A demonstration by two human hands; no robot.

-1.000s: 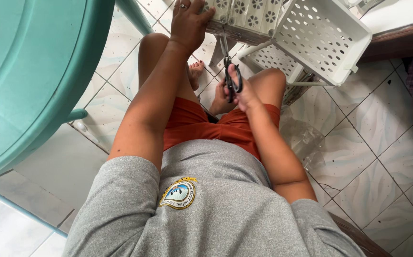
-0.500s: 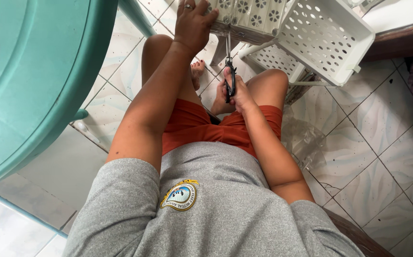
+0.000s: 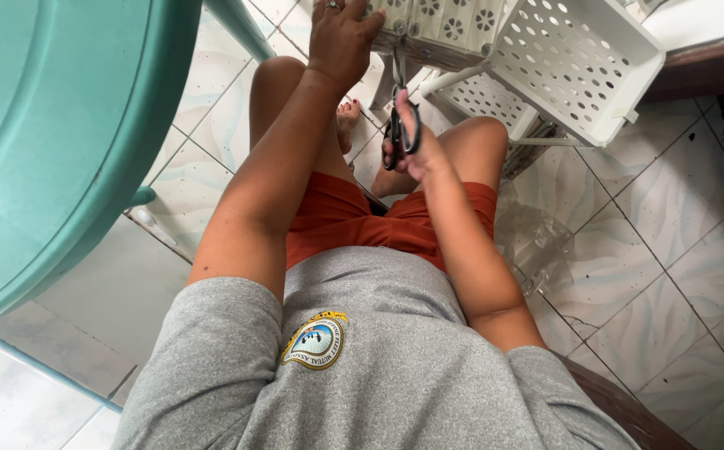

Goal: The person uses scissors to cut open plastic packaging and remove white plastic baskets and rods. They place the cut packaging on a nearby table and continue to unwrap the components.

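— White plastic rack (image 3: 428,29), held steady at its lower edge by the left hand (image 3: 341,42)?

— Yes. The right hand (image 3: 412,146) is closed on black-handled scissors (image 3: 399,117), blades up against that edge. The cutting seems underway; next calls for a clean squeeze.

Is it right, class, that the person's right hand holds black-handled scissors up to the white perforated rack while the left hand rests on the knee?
Not quite. In the head view the left hand grips the white perforated rack, not the knee. The right hand does hold the black-handled scissors up to it.
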